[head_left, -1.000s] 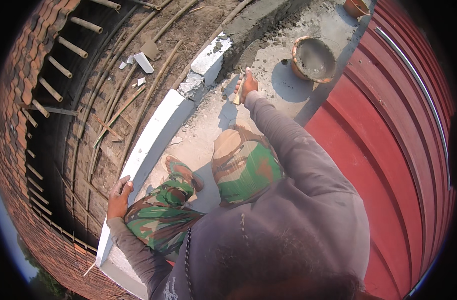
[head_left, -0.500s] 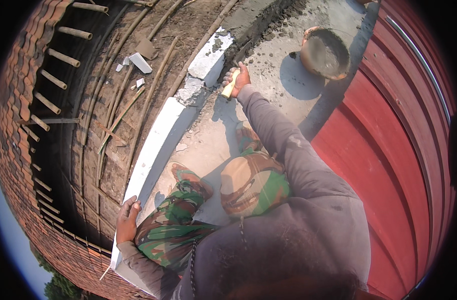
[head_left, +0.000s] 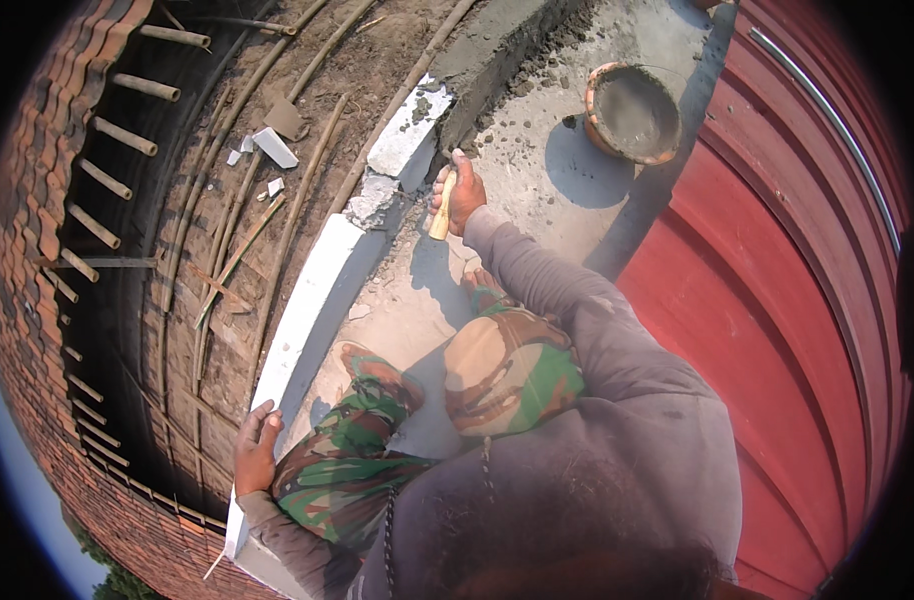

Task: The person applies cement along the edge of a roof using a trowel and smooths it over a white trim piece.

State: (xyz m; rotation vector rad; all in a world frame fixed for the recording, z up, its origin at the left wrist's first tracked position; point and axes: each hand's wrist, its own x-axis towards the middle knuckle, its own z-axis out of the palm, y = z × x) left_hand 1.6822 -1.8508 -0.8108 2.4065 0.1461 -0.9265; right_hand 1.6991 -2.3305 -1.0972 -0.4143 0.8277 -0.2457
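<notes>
1. Left hand (head_left: 257,448): on the edge of the white wall (head_left: 312,300), fingers bent; can't tell if it's gripping.
2. Crumbled section (head_left: 374,203): up the wall, just left of the right hand (head_left: 466,196), which is much nearer it than the left.
3. Tool with pale handle (head_left: 440,222): closed in right hand, long axis roughly along the wall, butt toward wearer; working end hidden.
4. Mortar bucket (head_left: 634,112): off right, apart from both hands.

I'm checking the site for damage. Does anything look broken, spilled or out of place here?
Yes: the white wall looks broken left of the right hand, a rough patch interrupting its smooth top. Mortar crumbs litter the ledge beside it, and a white chunk lies loose among poles to its left.
</notes>
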